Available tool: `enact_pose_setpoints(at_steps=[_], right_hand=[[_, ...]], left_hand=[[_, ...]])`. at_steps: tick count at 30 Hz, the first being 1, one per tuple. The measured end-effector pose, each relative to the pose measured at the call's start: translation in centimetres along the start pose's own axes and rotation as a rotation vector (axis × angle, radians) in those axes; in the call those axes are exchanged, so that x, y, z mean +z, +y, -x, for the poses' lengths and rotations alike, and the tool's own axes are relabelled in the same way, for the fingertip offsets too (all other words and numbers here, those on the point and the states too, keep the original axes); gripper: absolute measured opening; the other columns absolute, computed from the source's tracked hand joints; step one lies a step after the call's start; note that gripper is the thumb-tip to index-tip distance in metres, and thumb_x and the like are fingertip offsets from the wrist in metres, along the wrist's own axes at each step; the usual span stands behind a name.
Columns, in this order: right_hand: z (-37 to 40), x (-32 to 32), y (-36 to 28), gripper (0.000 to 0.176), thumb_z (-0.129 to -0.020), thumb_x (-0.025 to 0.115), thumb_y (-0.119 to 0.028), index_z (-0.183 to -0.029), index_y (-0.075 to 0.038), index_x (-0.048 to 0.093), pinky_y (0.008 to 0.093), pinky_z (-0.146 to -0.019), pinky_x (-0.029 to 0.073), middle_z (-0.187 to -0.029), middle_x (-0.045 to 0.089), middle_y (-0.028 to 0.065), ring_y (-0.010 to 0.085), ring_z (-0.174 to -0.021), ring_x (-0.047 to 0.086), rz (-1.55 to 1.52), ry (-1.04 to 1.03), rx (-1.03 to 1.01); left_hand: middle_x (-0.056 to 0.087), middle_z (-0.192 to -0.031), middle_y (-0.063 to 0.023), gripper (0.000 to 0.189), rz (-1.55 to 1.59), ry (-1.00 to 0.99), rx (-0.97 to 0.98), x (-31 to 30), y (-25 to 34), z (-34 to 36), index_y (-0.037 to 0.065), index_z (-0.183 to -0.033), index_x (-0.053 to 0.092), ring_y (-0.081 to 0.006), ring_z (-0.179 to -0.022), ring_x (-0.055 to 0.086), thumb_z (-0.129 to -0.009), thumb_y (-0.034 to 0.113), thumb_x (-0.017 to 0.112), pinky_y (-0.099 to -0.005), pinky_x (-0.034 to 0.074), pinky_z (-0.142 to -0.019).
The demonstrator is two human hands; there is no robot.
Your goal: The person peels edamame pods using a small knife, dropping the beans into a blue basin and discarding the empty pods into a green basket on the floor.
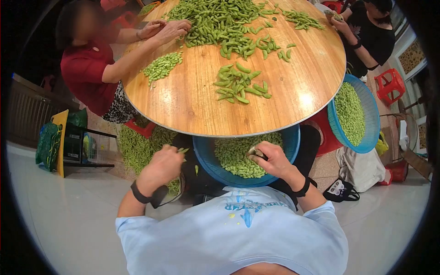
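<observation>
My left hand (163,166) is closed beside the basket, left of its rim, pinching a green soybean pod (183,151) that sticks out past the fingertips. My right hand (274,160) is over the blue basket (201,162) in my lap, its fingers curled round a small dark and silvery object (253,152) whose kind I cannot tell. Shelled green beans (243,167) lie in that basket. On the round wooden table (183,105) in front of me sits a small pile of whole pods (238,85).
A large heap of pods (215,20) covers the table's far side. One person (89,68) works at left by a pile of shelled beans (162,66); another (371,34) sits at right. A second blue basket (373,117) holds beans. Green husks (140,149) cover the floor at left.
</observation>
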State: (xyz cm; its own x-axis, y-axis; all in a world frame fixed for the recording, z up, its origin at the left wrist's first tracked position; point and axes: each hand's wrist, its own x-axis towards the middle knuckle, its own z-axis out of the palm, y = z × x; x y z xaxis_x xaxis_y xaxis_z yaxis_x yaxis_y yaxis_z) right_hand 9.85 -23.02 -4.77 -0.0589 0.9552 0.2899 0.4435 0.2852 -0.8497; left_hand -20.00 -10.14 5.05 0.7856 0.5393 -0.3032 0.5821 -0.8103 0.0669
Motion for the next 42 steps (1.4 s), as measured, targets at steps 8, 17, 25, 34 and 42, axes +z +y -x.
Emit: enact_pose_setpoints(at_steps=[8,17,25,34,42], right_hand=[[-0.6,0.1,-1.0,0.014,-0.093,0.053,-0.014,-0.095,0.0,0.057,0.0252,-0.048,0.041,-0.073,0.057,0.007,0.0135,-0.056,0.052,-0.5,-0.023,0.455],[-0.3,-0.2,-1.4,0.028,-0.099,0.04,-0.016,-0.119,0.0,0.05,0.0217,-0.045,0.039,-0.076,0.049,0.0048,0.0089,-0.058,0.047,-0.931,0.132,0.468],[-2.3,0.4,-1.1,0.033,-0.099,0.042,-0.016,-0.128,-0.001,0.047,0.0212,-0.045,0.04,-0.077,0.049,0.005,0.0094,-0.058,0.046,-1.086,0.298,0.407],[-3.6,-0.2,-1.4,0.038,-0.099,0.043,-0.017,-0.136,-0.006,0.04,0.0209,-0.045,0.04,-0.08,0.051,0.0071,0.0102,-0.058,0.046,-1.198,0.369,0.356],[-3.4,0.0,-1.1,0.04,-0.099,0.045,-0.017,-0.137,-0.006,0.04,0.0212,-0.044,0.039,-0.081,0.052,0.0074,0.0108,-0.058,0.046,-1.252,0.256,0.27]], left_hand=[[0.053,-0.089,-0.0164,0.02,0.338,0.51,0.328,-2.0,3.1,-10.4,0.0,-0.094,0.059,-0.0347,-0.083,0.055,-0.075,-0.004,0.056,-0.0417,0.048,-0.071],[0.051,-0.088,-0.017,0.016,0.289,0.554,0.227,0.2,2.7,-20.2,-0.001,-0.089,0.057,-0.0362,-0.086,0.056,-0.073,-0.002,0.058,-0.0431,0.048,-0.074],[0.05,-0.09,-0.016,0.018,0.28,0.619,0.355,0.3,2.9,-20.6,0.0,-0.092,0.057,-0.0357,-0.084,0.055,-0.074,0.002,0.062,-0.0435,0.046,-0.072],[0.064,-0.083,-0.0042,0.019,1.051,0.325,0.212,-2.0,6.2,-16.5,-0.004,-0.096,0.059,-0.0145,-0.074,0.061,-0.08,0.003,0.065,-0.0286,0.048,-0.067],[0.063,-0.086,-0.0019,0.012,1.568,0.156,0.201,-0.2,6.6,-16.0,-0.002,-0.095,0.061,-0.0082,-0.08,0.059,-0.083,0.0,0.063,-0.025,0.049,-0.072]])
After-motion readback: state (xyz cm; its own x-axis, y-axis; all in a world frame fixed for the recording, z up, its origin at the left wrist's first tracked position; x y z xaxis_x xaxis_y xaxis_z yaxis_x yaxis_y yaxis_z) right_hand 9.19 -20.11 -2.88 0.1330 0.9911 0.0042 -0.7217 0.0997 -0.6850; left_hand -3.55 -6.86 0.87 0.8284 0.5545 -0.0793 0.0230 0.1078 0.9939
